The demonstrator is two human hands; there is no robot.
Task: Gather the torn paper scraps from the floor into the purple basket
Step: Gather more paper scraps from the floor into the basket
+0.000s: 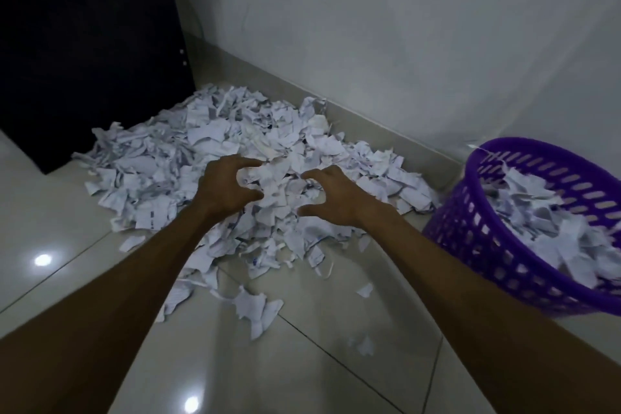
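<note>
Left hand (223,190) and right hand (331,198) sat clawed atop paper scraps (215,151) heaped on floor (336,329), fingers curled into clump, seemingly gripping. Purple basket (497,245) stood right, part-filled.

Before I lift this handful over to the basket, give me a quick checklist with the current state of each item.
1. Left hand on the paper pile, fingers curled into scraps: ok.
2. Right hand on the pile, fingers curled facing the left: ok.
3. Scraps firmly gripped between both hands: cannot tell.
4. Purple basket upright, mouth open, to the right: ok.
5. Room left in the basket, already partly filled: ok.
6. Floor cleared of scraps: not ok, most remain.
</note>
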